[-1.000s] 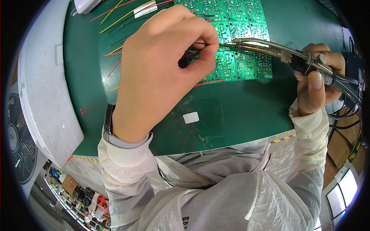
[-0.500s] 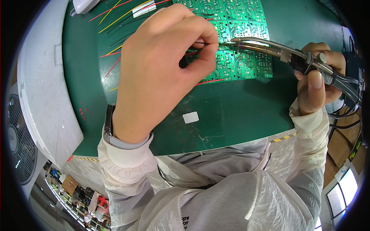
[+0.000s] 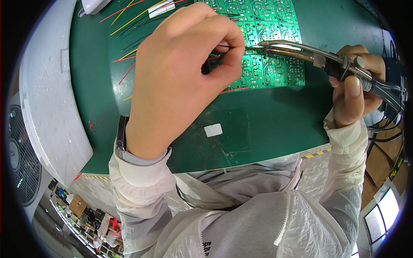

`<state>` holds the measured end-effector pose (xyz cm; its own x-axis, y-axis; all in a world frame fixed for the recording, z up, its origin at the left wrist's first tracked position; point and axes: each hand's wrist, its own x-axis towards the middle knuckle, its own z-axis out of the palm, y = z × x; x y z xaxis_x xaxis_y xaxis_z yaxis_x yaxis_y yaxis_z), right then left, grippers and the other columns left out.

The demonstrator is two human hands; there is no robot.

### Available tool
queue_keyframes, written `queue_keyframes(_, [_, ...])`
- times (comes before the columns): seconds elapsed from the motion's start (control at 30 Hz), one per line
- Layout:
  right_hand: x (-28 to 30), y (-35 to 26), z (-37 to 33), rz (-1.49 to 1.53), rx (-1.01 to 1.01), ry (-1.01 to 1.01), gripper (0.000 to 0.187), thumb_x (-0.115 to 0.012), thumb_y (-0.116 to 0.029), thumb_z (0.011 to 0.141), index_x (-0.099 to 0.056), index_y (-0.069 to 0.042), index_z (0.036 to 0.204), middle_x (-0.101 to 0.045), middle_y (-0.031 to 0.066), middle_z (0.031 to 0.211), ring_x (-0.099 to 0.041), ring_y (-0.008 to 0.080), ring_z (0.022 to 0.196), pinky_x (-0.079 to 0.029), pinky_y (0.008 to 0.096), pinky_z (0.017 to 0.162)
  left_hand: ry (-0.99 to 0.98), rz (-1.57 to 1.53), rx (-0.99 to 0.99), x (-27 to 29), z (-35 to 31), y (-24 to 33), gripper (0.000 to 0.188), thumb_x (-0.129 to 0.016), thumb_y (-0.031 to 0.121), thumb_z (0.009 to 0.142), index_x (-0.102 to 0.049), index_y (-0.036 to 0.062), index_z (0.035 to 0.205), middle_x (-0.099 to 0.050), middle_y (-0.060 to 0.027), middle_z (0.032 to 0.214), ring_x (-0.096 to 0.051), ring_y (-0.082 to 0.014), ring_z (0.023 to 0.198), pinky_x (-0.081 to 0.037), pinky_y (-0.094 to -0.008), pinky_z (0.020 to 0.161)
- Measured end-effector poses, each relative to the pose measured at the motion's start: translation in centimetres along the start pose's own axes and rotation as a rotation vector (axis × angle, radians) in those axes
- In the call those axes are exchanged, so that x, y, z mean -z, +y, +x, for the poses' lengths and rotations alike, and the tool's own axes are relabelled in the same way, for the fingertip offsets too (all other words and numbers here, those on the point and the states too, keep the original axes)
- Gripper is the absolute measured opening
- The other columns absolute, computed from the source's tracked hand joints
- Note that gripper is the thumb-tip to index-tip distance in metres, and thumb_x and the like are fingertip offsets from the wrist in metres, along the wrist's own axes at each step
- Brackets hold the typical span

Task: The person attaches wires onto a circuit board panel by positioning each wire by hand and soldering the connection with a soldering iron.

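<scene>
My left hand (image 3: 185,79) is closed in a pinch on a thin black wire (image 3: 223,45), over the left part of a green circuit board panel (image 3: 275,71). The wire's end reaches toward the board just past my fingertips. In my right hand (image 3: 355,92) is a soldering iron (image 3: 294,53) with a curved metal feed tube (image 3: 297,46) along its top. Its front end points left, close to my left fingertips; whether it touches the wire cannot be told. Red wires (image 3: 235,90) stick out around the panel's left side, partly hidden by my left hand.
Yellow, red and black wires (image 3: 137,20) lie on the green work mat (image 3: 180,150) at the upper left. A white foam block (image 3: 51,86) borders the left side. A small white label (image 3: 213,130) lies nearer me. Cables (image 3: 387,94) trail from the iron at right.
Both hands stay almost in place. The front of the soldering iron has shifted very slightly, and the bright glint near its tip has dimmed.
</scene>
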<state>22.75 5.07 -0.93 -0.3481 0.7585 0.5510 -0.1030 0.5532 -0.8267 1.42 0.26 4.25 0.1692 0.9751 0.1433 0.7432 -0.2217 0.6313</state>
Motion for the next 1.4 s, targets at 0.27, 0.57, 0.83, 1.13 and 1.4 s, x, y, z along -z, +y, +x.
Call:
queue_keyframes(0.27, [0.1,-0.1,0.0,-0.015,-0.020,-0.003,0.031,-0.064,-0.015,0.074,-0.046,0.005,0.091,-0.052,0.0120,0.072,-0.047,0.0095,0.050,-0.037,0.0181,0.045,-0.015,0.011,0.014,0.0,0.0,-0.2,0.013,-0.063,-0.002,0.064,-0.055,0.0051,0.072,-0.053,0.0001,0.066,-0.050,-0.0067,0.058,-0.033,-0.0183,0.049])
queue_keyframes(0.57, [0.2,0.0,-0.1,-0.023,0.014,-0.003,0.033,-0.065,-0.016,0.074,-0.046,0.006,0.091,-0.053,0.0129,0.073,-0.048,0.0099,0.050,-0.038,0.0187,0.045,0.006,-0.009,0.011,-0.1,0.0,-0.1,0.013,-0.063,-0.002,0.063,-0.056,0.0054,0.072,-0.054,0.0002,0.067,-0.050,-0.0069,0.059,-0.033,-0.0185,0.049])
queue_keyframes(0.83, [0.1,0.1,-0.1,-0.017,0.003,-0.001,0.033,-0.064,-0.016,0.075,-0.046,0.005,0.091,-0.053,0.0120,0.073,-0.047,0.0095,0.049,-0.038,0.0184,0.045,-0.007,0.011,-0.009,-0.2,0.0,-0.3,0.014,-0.063,-0.003,0.063,-0.056,0.0056,0.072,-0.053,0.0003,0.067,-0.050,-0.0067,0.059,-0.033,-0.0182,0.049])
queue_keyframes(1.13, [-0.1,0.2,0.0,-0.038,0.064,0.008,0.034,-0.065,-0.017,0.074,-0.046,0.007,0.089,-0.053,0.0125,0.072,-0.047,0.0090,0.049,-0.037,0.0179,0.046,0.015,0.038,-0.054,-0.3,-0.2,-0.8,0.013,-0.063,-0.003,0.064,-0.056,0.0051,0.072,-0.054,0.0002,0.067,-0.048,-0.0064,0.058,-0.031,-0.0186,0.049])
queue_keyframes(1.4, [0.0,0.0,-0.2,-0.050,0.015,0.007,0.034,-0.064,-0.017,0.074,-0.046,0.007,0.089,-0.053,0.0123,0.071,-0.046,0.0084,0.049,-0.037,0.0179,0.046,0.025,0.041,-0.059,-0.5,-0.3,-0.9,0.013,-0.064,-0.003,0.064,-0.056,0.0048,0.072,-0.054,0.0001,0.067,-0.050,-0.0064,0.059,-0.032,-0.0181,0.050])
